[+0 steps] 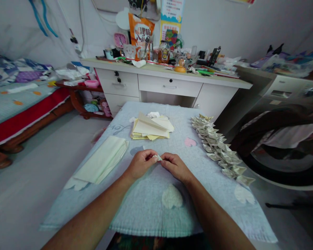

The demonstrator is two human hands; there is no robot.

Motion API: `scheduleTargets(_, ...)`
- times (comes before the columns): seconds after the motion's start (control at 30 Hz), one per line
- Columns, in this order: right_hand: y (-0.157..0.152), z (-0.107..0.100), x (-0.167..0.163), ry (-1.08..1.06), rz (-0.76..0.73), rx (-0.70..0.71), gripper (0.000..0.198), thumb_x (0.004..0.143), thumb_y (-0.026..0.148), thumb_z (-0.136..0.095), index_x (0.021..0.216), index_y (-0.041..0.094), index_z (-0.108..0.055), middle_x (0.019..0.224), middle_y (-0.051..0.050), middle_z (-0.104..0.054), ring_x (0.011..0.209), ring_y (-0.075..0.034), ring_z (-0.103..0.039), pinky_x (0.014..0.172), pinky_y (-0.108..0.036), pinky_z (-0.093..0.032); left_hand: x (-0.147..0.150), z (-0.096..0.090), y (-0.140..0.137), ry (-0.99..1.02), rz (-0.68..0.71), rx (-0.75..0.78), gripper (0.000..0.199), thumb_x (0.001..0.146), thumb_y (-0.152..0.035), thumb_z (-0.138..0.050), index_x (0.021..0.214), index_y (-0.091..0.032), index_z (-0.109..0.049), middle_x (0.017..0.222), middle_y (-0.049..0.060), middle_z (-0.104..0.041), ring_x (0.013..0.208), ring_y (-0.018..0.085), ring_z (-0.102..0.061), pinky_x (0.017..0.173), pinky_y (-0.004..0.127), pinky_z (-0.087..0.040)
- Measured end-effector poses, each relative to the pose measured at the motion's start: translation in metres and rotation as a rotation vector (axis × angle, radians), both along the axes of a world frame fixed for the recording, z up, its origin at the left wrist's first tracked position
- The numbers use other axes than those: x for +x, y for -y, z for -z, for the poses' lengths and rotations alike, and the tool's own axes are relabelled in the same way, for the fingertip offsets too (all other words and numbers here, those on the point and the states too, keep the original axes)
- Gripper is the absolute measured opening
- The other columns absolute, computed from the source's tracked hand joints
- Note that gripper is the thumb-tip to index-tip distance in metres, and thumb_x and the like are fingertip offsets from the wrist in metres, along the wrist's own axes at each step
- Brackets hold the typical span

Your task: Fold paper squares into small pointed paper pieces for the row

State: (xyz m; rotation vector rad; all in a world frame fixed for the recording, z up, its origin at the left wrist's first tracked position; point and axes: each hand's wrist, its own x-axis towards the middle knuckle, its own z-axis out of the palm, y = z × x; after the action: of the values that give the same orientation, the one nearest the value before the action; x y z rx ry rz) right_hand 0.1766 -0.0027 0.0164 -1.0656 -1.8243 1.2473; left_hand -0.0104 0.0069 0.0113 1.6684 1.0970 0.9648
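The fingers of both hands are pinched on one small folded paper piece (158, 158), the left hand (143, 163) at one end and the right hand (177, 167) at the other. Creasing or shaping this fold looks like the step in hand, and it calls for a light, even pinch: let the left fingers steady the piece while the right ones work the edge, line up the layers before pressing, and run the crease firmly from end to end. Pulling the two ends apart too hard could tear so small a fold or skew it.

The piece lies in the narrow gap between the two sets of fingertips, its pale, patterned middle showing and its ends covered by the grip; how many layers it has is too small to tell. The hands are close together, near the middle of the cloth-covered worktop (146, 205).

Beyond the fingers is a loose stack of cream and yellow paper sheets (151, 127), the upper ones askew. To the left of the left hand lies a pale green folded paper bundle (101, 159). Well to the right, boat-shaped paper folds (219, 149) stand packed in a long slanting group along the worktop's side.
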Motion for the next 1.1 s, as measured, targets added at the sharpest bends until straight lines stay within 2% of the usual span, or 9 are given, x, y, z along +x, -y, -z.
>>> scheduleTargets(0.13,-0.0009,0.0046,-0.0036,0.052,0.043,0.063,0.027,0.086,0.037,-0.054,0.069,0.017,-0.056,0.062,0.004,-0.045,0.061,-0.01,-0.041,0.057,-0.021,-0.031,0.0009,-0.0009,0.0013,-0.024,-0.01,0.0,0.018,0.079,-0.031,-0.06,0.083,-0.014,-0.066,0.068,-0.001,-0.059,0.063,0.012,-0.052,0.06,0.022,-0.04)
scheduleTargets(0.5,-0.002,0.0077,-0.0019,0.015,0.043,0.106,0.033,0.088,0.044,-0.055,0.07,0.017,-0.058,0.065,0.002,-0.049,0.063,-0.011,-0.045,0.061,-0.023,-0.035,0.0038,-0.0051,0.0049,-0.062,-0.035,0.005,0.017,0.078,-0.03,-0.06,0.081,-0.015,-0.066,0.064,-0.002,-0.055,0.061,0.011,-0.048,0.058,0.022,-0.037)
scheduleTargets(0.87,0.0036,0.0021,-0.0032,-0.001,0.065,0.055,0.025,0.085,0.041,-0.056,0.079,0.017,-0.061,0.066,0.002,-0.05,0.062,-0.011,-0.043,0.059,-0.023,-0.035,0.0037,-0.007,0.0042,-0.025,-0.029,0.0,0.018,0.079,-0.032,-0.061,0.08,-0.015,-0.066,0.066,-0.001,-0.059,0.062,0.012,-0.05,0.059,0.023,-0.039)
scheduleTargets(1.1,0.0009,0.0058,0.0,0.041,0.118,0.178,0.024,0.087,0.036,-0.056,0.072,0.018,-0.061,0.066,0.001,-0.051,0.065,-0.012,-0.048,0.064,-0.024,-0.036,0.0061,-0.0042,0.0032,-0.006,-0.023,-0.007,0.017,0.078,-0.03,-0.064,0.085,-0.015,-0.067,0.067,-0.001,-0.057,0.063,0.011,-0.049,0.059,0.022,-0.039)
